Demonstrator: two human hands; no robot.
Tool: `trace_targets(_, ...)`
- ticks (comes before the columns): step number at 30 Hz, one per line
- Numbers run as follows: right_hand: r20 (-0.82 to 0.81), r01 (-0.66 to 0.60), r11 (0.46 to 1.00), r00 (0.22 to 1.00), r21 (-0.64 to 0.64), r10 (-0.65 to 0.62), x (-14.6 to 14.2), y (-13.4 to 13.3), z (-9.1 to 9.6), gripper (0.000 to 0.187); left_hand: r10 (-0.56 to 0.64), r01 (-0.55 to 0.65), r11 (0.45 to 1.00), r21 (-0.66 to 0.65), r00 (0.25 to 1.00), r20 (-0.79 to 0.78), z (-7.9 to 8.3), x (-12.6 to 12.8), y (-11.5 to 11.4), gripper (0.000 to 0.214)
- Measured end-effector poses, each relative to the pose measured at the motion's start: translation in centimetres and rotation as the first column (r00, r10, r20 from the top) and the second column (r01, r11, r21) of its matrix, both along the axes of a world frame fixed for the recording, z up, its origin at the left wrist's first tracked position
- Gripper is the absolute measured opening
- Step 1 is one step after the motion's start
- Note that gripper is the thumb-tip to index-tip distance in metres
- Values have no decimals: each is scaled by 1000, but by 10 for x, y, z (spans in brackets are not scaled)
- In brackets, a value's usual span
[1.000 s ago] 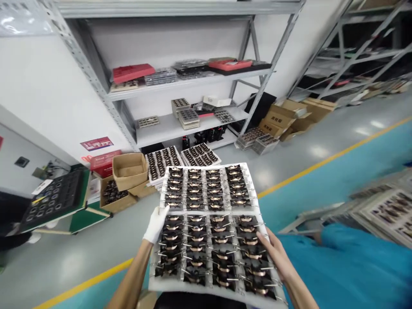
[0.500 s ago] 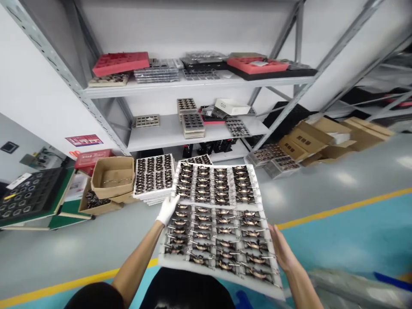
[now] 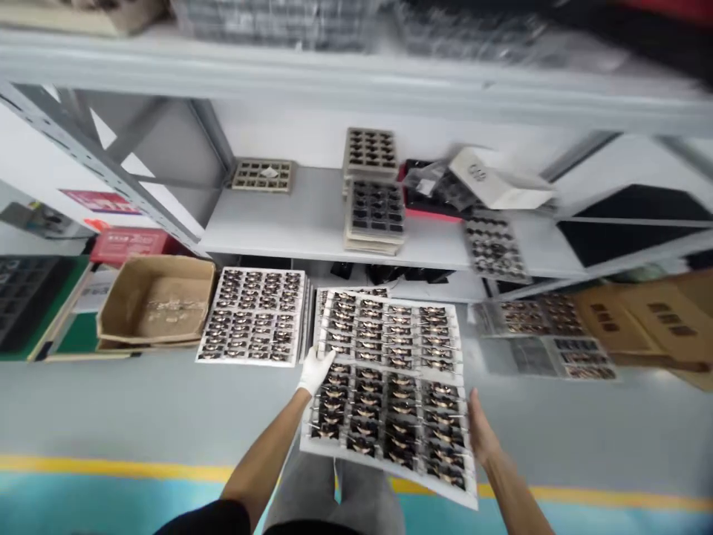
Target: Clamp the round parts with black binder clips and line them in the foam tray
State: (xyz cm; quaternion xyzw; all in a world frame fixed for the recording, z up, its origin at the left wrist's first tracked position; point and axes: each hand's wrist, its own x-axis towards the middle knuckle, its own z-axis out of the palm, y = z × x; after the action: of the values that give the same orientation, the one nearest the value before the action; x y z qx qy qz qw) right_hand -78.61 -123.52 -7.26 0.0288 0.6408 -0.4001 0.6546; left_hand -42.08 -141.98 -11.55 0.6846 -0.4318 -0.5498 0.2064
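Note:
Between my two hands I carry a white tray [image 3: 390,375] filled with rows of small black and copper-coloured parts. My left hand [image 3: 316,369], in a white glove, grips its left edge, thumb on top and the other fingers hidden beneath. Bare, my right hand [image 3: 482,429] holds the right edge, its fingers mostly out of sight behind the tray. Just left of the tray stands a stack of similar filled trays [image 3: 253,316]. Another filled tray [image 3: 321,296] shows partly behind the one I hold.
A metal rack shelf [image 3: 278,230] bears stacked trays [image 3: 374,212] and a white box [image 3: 495,178]. An open cardboard box [image 3: 161,301] stands at left. Clear-wrapped trays [image 3: 557,334] and brown cartons [image 3: 640,319] sit at right. The upper shelf's edge [image 3: 356,70] crosses above.
The view has come closer to the rack and tips further down. The tray, still in both hands, now lies nearer the lower shelf and the tray stack.

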Motion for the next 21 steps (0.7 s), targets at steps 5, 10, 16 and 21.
trace_targets(5, 45, -118, 991, 992, 59, 115, -26, -104, -116, 94, 141, -147, 988, 54, 985, 104, -83, -16, -52, 40)
trace_targets(10, 21, -124, 991, 992, 41, 123, -47, -184, -237, 90, 216, -223, 974, 38, 967, 132, -166, -31, -107, 39)
trace_targets(16, -23, -74, 994, 997, 81, 76, -63, -244, -345, 86, 259, -269, 959, 85, 959, 112, -245, -43, -152, 39)
trace_targets(21, -34, -42, 983, 998, 181, 49, -73, -258, -371, 65, 281, -284, 949, 134, 959, 42, -272, -42, -160, 41)
